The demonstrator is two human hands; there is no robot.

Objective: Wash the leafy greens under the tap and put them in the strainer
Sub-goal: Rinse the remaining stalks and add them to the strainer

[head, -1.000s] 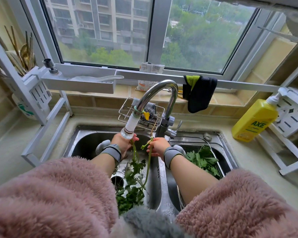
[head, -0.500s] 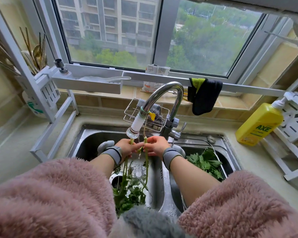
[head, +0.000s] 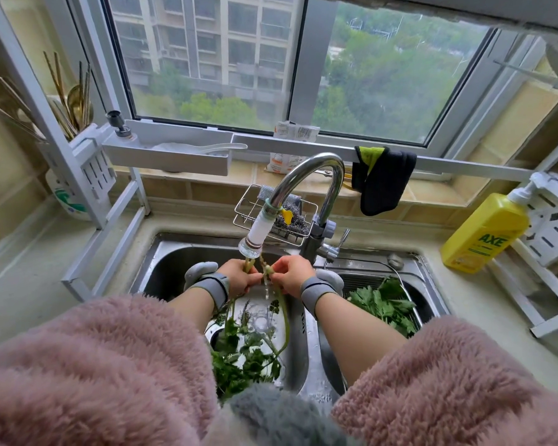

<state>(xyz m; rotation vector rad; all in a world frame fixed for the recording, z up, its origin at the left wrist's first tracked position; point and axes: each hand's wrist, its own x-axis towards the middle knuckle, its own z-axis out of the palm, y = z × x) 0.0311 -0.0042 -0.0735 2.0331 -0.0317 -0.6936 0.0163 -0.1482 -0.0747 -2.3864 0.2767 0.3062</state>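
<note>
Greens: a bunch of leafy greens [head: 255, 336] hangs stalk-end up right under the tap [head: 306, 185], its leaves trailing down into the basin below the tap
Left grip: the left hand [head: 239, 278] is clamped round a few stalks just beneath the tap's white nozzle [head: 258, 233]
Right grip: the right hand [head: 292, 275] pinches another stalk end, just beside the left hand, fingers curled on it
Water: a thin stream falls from the tap between the two hands; how hard it runs is too fine to tell
Strainer: the strainer [head: 414, 312] sits in the basin to the right of the tap, with greens in it
Step in hand: judged to be rinsing the stalk ends, with more washing of the leaves likely due
How to do it well: hold the stalks firmly but not crushingly, fan them apart under the tap so water reaches between them, then turn the bunch so the leaves pass through the stream too
Risk: loose stalks could slip toward the drain below the tap, so keep both grips until the bunch is over the strainer
Next call: shake off water low in the basin before crossing to the right of the tap
</note>
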